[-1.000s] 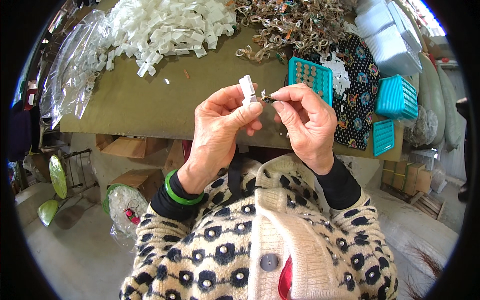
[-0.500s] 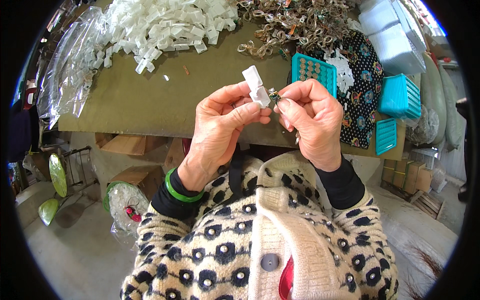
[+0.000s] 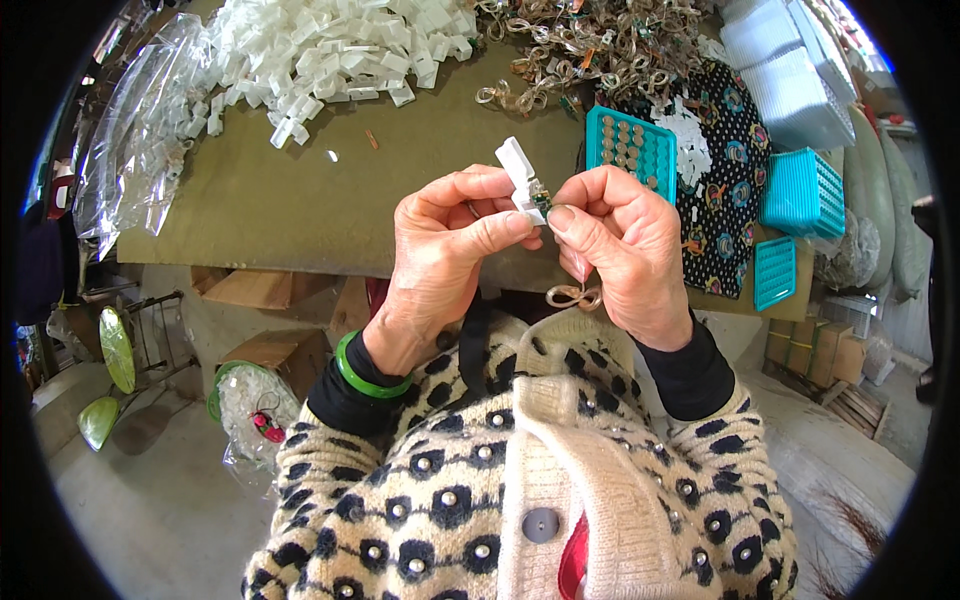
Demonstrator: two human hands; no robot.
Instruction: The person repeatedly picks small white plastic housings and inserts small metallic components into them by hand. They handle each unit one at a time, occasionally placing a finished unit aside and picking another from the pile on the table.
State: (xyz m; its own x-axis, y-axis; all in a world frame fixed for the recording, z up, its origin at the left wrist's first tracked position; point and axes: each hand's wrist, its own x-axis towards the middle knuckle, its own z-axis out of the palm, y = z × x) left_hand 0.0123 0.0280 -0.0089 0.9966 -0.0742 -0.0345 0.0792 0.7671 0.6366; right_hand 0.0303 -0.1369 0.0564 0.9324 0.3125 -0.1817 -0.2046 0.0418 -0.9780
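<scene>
Between the thumb and fingers of my left hand (image 3: 450,235) is a small white plastic case (image 3: 515,163), its two halves hinged apart. My right hand (image 3: 630,240) pinches a tiny green circuit board (image 3: 541,199) against the lower half of the case. Below my right fingers dangles a coiled clear-coppery wire (image 3: 574,297), which seems to belong to the board. Both hands are closed and meet just over the table's near edge. The fingertips partly cover the board and the lower half of the case.
A heap of white cases (image 3: 340,50) covers the far left of the table (image 3: 300,210). Coiled wires (image 3: 600,40) pile up at the far right. Nearer stands a teal tray (image 3: 655,150) with round metal cells, beside a stack of teal trays (image 3: 800,190) and a patterned cloth (image 3: 735,110).
My right hand has brought the circuit board leftward into the opened case. The case has turned more upright, and the wire loop has dropped into view below my right hand.
</scene>
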